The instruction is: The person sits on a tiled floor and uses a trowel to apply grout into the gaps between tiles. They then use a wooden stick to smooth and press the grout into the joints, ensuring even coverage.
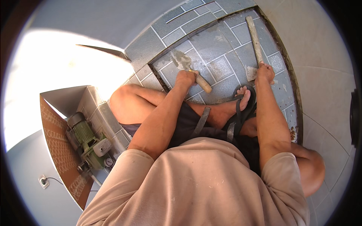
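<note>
My left hand point(185, 78) is closed round a pointing trowel, near where its wooden handle point(204, 83) meets the metal neck. The mortar-smeared blade point(181, 59) points away to the upper left, over the grey tiles. At the right, my right hand point(265, 74) is closed at the near end of a long wooden-handled tool point(254, 39). A flat, pale grey piece point(251, 73) sticks out beside these fingers; whether it belongs to the same tool I cannot tell. Beneath both hands lies a sunken floor of grey tiles point(205, 45) with white joint lines.
A dark, rough edge point(287, 62) borders the tiled recess on the right, with larger beige floor tiles point(320, 88) beyond. My sandalled foot point(245, 100) rests on the grey tiles. At left, a green motor pump point(88, 137) stands behind a brown panel point(62, 143), near a wall socket point(43, 181).
</note>
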A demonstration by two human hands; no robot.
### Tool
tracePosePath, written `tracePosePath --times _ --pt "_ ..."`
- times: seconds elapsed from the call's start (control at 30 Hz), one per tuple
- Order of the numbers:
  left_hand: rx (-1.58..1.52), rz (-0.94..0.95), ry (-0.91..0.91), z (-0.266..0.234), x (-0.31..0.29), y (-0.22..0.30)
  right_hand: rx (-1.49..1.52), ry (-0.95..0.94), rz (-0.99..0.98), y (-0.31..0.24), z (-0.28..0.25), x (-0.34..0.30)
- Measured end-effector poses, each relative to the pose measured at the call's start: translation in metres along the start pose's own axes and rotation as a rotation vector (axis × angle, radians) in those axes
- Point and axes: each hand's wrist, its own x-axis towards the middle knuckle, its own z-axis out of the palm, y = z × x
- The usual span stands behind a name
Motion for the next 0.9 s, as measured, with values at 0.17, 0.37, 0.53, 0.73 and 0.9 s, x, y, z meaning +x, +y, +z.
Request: tracePosePath --times 0.17,0.37,0.53,0.73,0.9 --pt "-0.009 -0.04 0.08 0.006 0.001 0.015 -0.039 -0.148 0.025 0.012 -0.022 0.027" --pt "-0.16 -0.064 -0.081 0.001 0.024 -0.01 -0.546 -0.434 -0.736 -0.059 -0.081 0.064" --pt "-0.139 -0.05 -0.109 -0.01 0.038 -0.026 -0.909 -1.069 -0.838 -0.146 -0.22 0.056" --pt "-0.077 -0.142 -0.173 -0.006 0.03 -0.012 -0.889 -1.123 -0.194 -0.089 -0.331 0.085" --pt "-0.089 -0.144 -0.131 0.004 0.016 0.005 -0.602 -0.622 -0.318 0.091 -0.316 0.109"
